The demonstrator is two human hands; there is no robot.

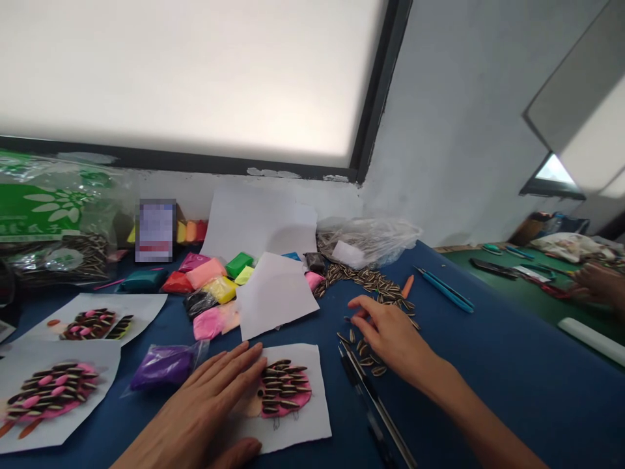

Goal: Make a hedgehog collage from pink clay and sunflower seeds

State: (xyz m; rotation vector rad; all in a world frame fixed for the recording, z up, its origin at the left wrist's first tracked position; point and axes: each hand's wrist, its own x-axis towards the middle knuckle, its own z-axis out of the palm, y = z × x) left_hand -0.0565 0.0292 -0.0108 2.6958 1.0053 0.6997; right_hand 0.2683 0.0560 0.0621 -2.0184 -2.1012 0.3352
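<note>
My left hand (pixel 209 397) lies flat with its fingers stretched over the left part of a sheet of paper (pixel 317 426). On that sheet is a hedgehog picture of pink clay (pixel 305 391) set with rows of striped sunflower seeds (pixel 280 387), with small drawn legs below. My right hand (pixel 390 332) is over the table beside a few loose seeds (pixel 364 352). Its thumb and fingers are bent together, and a small dark sunflower seed (pixel 347 319) shows at their tips. Below it lie tweezers (pixel 378 397) and a black pen (pixel 359 387).
Two more seed-and-clay pictures (pixel 53 391) lie at left near a purple clay pack (pixel 161 368). Coloured clay packs (pixel 205 273), white paper (pixel 278 293) and a seed pile (pixel 361 277) stand behind. Blue tweezers (pixel 446 290) lie right. Another person's hand (pixel 600 286) is at the green table.
</note>
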